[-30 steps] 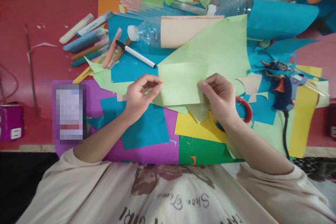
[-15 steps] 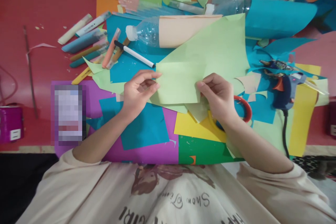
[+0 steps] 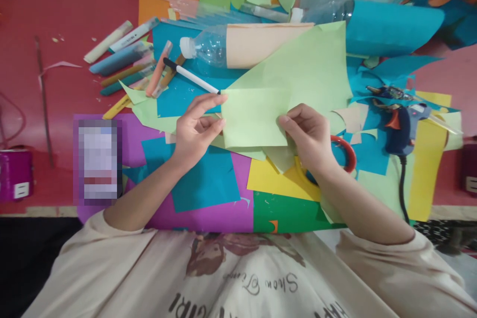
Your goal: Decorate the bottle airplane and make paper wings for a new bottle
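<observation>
Between my two hands is a small rectangular piece of light green paper (image 3: 255, 117), raised over a larger light green sheet (image 3: 305, 62). My left hand (image 3: 199, 129) holds its left edge, forefinger at the upper corner and thumb lower down. At the right edge my right hand (image 3: 309, 134) pinches the paper between thumb and curled fingers. A white marker with a black cap (image 3: 194, 77) lies just beyond my left hand. Scissors with red and yellow handles (image 3: 350, 154) are partly hidden under my right wrist.
A clear bottle wrapped in peach paper (image 3: 261, 44) lies beyond my hands, a blue-wrapped one (image 3: 395, 27) to its right. A blue glue gun (image 3: 402, 129) with a black cord is at right. Several markers (image 3: 119, 62) and a blurred phone (image 3: 97, 161) are at left.
My left forefinger has slid up the paper's left edge to the corner, away from the thumb. The paper looks flatter. My right hand has hardly moved.
</observation>
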A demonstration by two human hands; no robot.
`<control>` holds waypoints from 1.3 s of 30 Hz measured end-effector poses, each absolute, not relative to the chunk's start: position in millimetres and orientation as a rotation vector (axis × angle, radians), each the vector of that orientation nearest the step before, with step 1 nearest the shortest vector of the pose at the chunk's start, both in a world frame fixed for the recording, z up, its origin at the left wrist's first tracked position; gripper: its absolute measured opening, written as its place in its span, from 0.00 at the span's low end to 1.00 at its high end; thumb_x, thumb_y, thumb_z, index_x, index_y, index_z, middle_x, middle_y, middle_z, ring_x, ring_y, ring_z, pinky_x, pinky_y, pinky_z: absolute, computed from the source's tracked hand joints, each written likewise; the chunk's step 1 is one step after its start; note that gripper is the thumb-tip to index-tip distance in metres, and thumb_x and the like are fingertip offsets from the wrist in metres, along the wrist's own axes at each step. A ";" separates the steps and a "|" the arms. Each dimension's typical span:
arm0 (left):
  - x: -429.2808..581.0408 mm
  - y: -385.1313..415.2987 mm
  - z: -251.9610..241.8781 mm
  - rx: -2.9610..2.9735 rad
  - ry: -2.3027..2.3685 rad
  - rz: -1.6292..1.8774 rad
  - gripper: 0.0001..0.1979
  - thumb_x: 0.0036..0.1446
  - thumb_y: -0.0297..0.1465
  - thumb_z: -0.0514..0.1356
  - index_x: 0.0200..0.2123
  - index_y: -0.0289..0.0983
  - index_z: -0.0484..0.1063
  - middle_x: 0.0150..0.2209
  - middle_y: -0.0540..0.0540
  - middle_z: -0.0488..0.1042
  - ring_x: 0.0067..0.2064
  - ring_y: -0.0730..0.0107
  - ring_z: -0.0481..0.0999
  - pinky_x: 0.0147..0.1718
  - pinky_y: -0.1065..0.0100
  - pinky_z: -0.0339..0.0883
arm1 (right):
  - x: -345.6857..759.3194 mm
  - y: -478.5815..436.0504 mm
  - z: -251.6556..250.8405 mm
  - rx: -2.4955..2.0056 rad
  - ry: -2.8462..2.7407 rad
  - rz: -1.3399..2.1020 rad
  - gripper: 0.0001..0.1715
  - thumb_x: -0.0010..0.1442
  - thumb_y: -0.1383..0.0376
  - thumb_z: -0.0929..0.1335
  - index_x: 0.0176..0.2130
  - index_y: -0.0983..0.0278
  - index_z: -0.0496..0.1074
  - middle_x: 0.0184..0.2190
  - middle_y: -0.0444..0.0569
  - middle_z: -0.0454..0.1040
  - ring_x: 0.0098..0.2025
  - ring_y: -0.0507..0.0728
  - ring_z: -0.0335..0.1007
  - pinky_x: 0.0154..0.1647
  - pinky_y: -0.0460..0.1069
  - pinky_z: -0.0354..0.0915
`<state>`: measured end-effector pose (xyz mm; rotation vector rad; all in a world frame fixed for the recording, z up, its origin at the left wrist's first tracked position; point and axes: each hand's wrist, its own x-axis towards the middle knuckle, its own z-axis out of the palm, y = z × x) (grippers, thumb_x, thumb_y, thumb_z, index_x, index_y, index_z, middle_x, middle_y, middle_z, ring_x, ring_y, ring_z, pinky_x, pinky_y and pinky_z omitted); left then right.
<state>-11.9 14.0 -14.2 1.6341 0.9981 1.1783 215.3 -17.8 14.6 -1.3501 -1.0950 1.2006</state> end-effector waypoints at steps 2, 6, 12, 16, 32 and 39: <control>-11.8 13.6 -13.9 1.635 1.007 1.169 0.18 0.59 0.40 0.65 0.53 0.48 0.75 0.54 0.45 0.72 0.30 0.81 0.76 0.28 0.76 0.75 | 215.1 -18.0 14.9 -1.343 -1.093 1.205 0.23 0.50 0.49 0.75 0.24 0.62 0.66 0.14 0.36 0.62 0.17 0.45 0.54 0.15 0.43 0.51; -11.5 13.3 -14.1 1.647 1.012 1.160 0.19 0.59 0.41 0.65 0.53 0.48 0.74 0.55 0.45 0.72 0.32 0.79 0.77 0.28 0.77 0.76 | 215.3 -17.9 14.5 -1.340 -1.087 1.205 0.22 0.50 0.50 0.75 0.24 0.62 0.66 0.14 0.36 0.61 0.17 0.44 0.53 0.16 0.43 0.50; -9.6 11.6 -12.2 1.603 1.026 1.156 0.18 0.59 0.41 0.65 0.53 0.51 0.74 0.57 0.46 0.72 0.34 0.75 0.79 0.28 0.74 0.77 | 216.0 -17.6 14.4 -1.347 -1.095 1.204 0.22 0.51 0.51 0.75 0.24 0.62 0.66 0.15 0.36 0.61 0.17 0.44 0.52 0.16 0.43 0.48; -7.7 11.2 -6.8 1.598 1.023 1.108 0.23 0.57 0.44 0.65 0.55 0.51 0.72 0.62 0.45 0.69 0.48 0.60 0.80 0.29 0.71 0.78 | 215.5 -17.9 14.2 -1.353 -1.122 1.189 0.23 0.52 0.49 0.74 0.25 0.61 0.65 0.15 0.36 0.59 0.17 0.45 0.50 0.16 0.44 0.47; -1.4 11.1 -3.1 1.554 1.023 1.080 0.10 0.55 0.40 0.67 0.31 0.39 0.79 0.32 0.48 0.78 0.33 0.73 0.78 0.31 0.74 0.74 | 219.1 -19.3 7.8 -1.399 -1.108 1.020 0.25 0.52 0.45 0.73 0.26 0.61 0.65 0.16 0.36 0.59 0.19 0.46 0.50 0.18 0.44 0.47; -2.3 11.1 -5.5 1.637 1.041 1.121 0.10 0.57 0.40 0.66 0.35 0.39 0.80 0.35 0.46 0.77 0.34 0.72 0.77 0.32 0.72 0.75 | 217.3 -18.7 11.7 -1.399 -1.125 1.032 0.26 0.51 0.44 0.73 0.25 0.61 0.65 0.16 0.37 0.60 0.19 0.46 0.52 0.17 0.44 0.49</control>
